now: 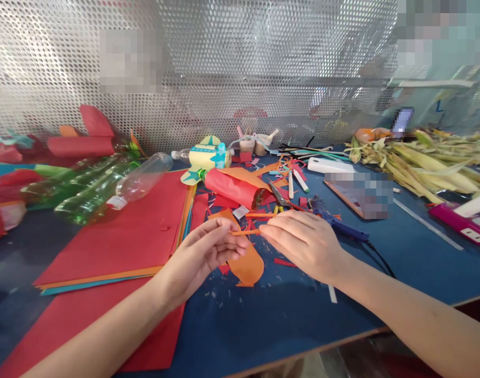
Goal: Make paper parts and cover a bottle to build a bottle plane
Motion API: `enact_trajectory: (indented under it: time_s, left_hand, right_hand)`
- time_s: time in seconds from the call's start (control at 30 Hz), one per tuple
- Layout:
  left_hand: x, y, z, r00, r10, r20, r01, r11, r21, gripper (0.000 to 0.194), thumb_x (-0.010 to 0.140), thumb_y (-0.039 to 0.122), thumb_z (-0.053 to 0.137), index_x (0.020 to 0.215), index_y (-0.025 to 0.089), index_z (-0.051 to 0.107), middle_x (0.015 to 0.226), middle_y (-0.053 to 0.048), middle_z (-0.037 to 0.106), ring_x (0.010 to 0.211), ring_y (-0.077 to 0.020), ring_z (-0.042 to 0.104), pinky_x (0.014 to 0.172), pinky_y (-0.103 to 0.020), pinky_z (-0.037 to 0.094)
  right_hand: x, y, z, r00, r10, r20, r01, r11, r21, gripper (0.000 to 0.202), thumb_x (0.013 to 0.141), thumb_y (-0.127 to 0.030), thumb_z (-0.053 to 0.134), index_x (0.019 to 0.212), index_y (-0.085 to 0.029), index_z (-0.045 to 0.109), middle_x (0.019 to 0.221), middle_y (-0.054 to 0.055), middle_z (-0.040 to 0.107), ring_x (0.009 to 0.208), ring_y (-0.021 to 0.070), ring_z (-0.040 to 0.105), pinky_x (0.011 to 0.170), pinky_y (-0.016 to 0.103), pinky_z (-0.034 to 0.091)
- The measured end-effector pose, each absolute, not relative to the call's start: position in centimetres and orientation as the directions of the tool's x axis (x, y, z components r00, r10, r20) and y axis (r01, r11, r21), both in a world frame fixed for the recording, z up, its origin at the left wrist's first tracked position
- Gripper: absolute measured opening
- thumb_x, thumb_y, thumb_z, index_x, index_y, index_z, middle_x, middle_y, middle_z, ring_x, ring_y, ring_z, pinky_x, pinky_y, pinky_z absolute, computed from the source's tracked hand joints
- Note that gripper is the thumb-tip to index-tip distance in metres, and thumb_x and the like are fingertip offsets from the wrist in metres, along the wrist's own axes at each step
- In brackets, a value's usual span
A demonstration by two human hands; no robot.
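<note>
A narrow orange paper strip [246,232] spans the space between my hands, above the blue table. My left hand [208,247] pinches its left end between thumb and forefinger, the other fingers loosely curled. At its right end, my right hand [302,241] has its fingertips closed on the strip. Beneath them lies a cut orange paper piece [247,265] with a rounded end. Just beyond the hands is a bottle wrapped in red paper [232,186]. Scissors [278,195] lie behind my right hand, their handles partly hidden by it.
Stacked red paper sheets [121,236] lie left, with green plastic bottles [94,194] and a clear bottle [145,178] behind. A blue glue gun [342,226] and a phone [358,197] lie right, near dried husks [428,163]. A perforated metal screen [240,63] stands behind.
</note>
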State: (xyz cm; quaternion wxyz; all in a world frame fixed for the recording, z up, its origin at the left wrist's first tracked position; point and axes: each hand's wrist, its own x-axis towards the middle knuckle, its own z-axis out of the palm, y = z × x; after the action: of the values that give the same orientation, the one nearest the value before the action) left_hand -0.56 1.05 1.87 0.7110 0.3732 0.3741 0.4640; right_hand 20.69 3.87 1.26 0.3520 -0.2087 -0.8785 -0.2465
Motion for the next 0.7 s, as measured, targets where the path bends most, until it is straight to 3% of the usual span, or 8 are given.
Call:
enact_trajectory:
  time_s: [0.5,0.6,0.7]
  left_hand:
    - [-0.89,1.56,1.57,0.314,0.934,-0.168,-0.345,0.277,0.897,0.024,0.07,0.029,0.079,0.078,0.018,0.06,0.071,-0.001,0.073,0.068,-0.0095,0.068,0.064,-0.016,0.052]
    - [-0.89,1.56,1.66,0.305,0.941,-0.145,-0.315,0.243,0.918,0.022,0.07,0.028,0.079,0.078,0.017,0.061,0.071,-0.002,0.074,0.069,-0.0104,0.068,0.065,-0.017,0.052]
    - [-0.93,1.58,1.68,0.265,0.96,-0.088,-0.237,0.154,0.959,0.021,0.071,0.029,0.077,0.078,0.017,0.062,0.072,-0.002,0.073,0.071,-0.012,0.069,0.069,-0.019,0.053]
  right_hand:
    - [20.38,4.09,0.76,-0.654,0.264,0.709,0.524,0.834,0.173,0.009,0.091,-0.013,0.055,0.091,-0.016,0.064,0.081,0.005,0.07,0.078,0.0183,0.065,0.073,0.032,0.056]
    - [20.24,4.02,0.89,-0.58,0.319,0.75,0.529,0.847,0.049,0.007,0.09,-0.014,0.057,0.089,-0.017,0.062,0.081,0.005,0.067,0.077,0.0174,0.064,0.075,0.032,0.055]
    - [20.17,3.97,1.01,-0.469,0.466,0.751,0.513,0.835,-0.198,0.006,0.088,-0.018,0.061,0.093,-0.02,0.062,0.091,0.007,0.062,0.086,0.0191,0.063,0.079,0.036,0.055]
